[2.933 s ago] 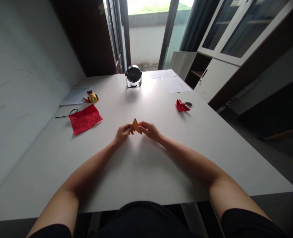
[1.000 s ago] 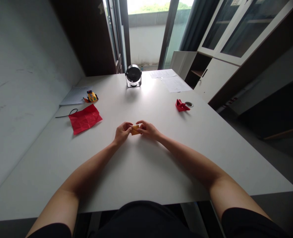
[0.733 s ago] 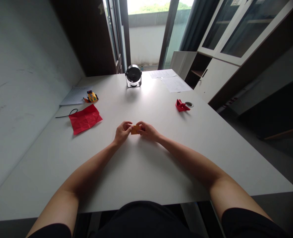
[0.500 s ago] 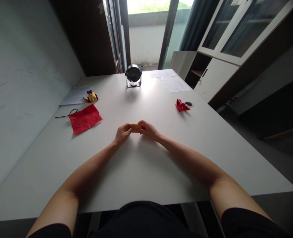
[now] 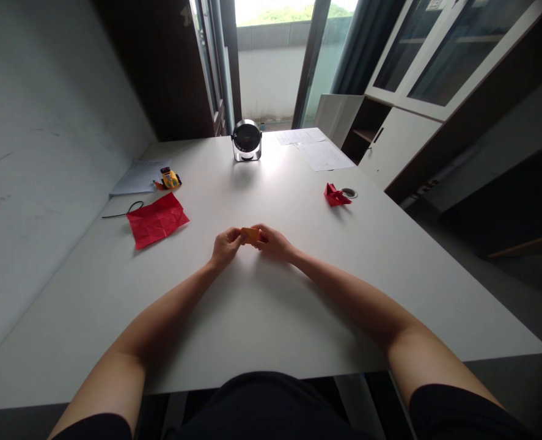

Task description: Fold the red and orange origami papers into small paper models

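Observation:
A small folded piece of orange paper [image 5: 251, 234] is held between both hands just above the white table [image 5: 261, 305], near its middle. My left hand [image 5: 225, 246] pinches its left end with fingers closed. Pinching the right end, my right hand [image 5: 275, 243] is also closed. Most of the paper is hidden by my fingertips.
A creased red paper sheet [image 5: 157, 219] lies to the left, beside a black cable [image 5: 123, 211] and a yellow toy [image 5: 170, 178]. A folded red paper figure [image 5: 336, 195] sits to the right. A small round fan [image 5: 247, 140] and white papers [image 5: 319, 153] stand at the far edge.
The orange paper stood up as a triangle 2.9 s ago; now it lies flatter and narrower between my fingers. My hands have stayed in nearly the same place.

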### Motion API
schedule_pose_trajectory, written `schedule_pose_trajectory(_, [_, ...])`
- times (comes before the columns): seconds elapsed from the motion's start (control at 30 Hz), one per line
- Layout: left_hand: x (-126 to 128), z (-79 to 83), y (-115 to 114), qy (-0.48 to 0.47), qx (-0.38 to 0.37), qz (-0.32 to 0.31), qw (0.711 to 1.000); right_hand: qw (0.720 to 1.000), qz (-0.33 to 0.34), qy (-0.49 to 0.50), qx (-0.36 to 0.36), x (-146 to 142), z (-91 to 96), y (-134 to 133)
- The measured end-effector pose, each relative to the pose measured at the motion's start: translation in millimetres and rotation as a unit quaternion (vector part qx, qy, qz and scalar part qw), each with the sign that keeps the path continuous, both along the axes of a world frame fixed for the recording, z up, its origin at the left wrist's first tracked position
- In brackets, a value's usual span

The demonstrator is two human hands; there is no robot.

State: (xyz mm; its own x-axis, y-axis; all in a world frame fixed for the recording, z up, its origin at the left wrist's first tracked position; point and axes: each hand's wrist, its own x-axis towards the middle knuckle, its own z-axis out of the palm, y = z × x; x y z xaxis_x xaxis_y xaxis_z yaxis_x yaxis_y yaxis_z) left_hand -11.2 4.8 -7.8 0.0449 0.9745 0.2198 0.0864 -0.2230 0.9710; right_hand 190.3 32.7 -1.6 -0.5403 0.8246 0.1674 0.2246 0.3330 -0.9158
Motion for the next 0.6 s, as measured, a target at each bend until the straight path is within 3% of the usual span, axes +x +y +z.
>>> schedule_pose_trajectory(0.3, [-0.7,-0.8,2.1,0.013,0.009,-0.002,1.0,0.999,0.025,0.024,-0.004,-1.8,0.7,-1.8])
schedule_pose_trajectory(0.47, [0.2,5.5,-3.8,0.109,0.054,0.023,0.992,0.999,-0.029,-0.028,0.029,-0.6,0.0,0.3])
schedule_pose_trajectory(0.6, [2.4,11.7,-9.6,0.198,0.1,0.03,0.975,0.996,-0.064,-0.015,0.064,-1.3,4.3,-0.1])
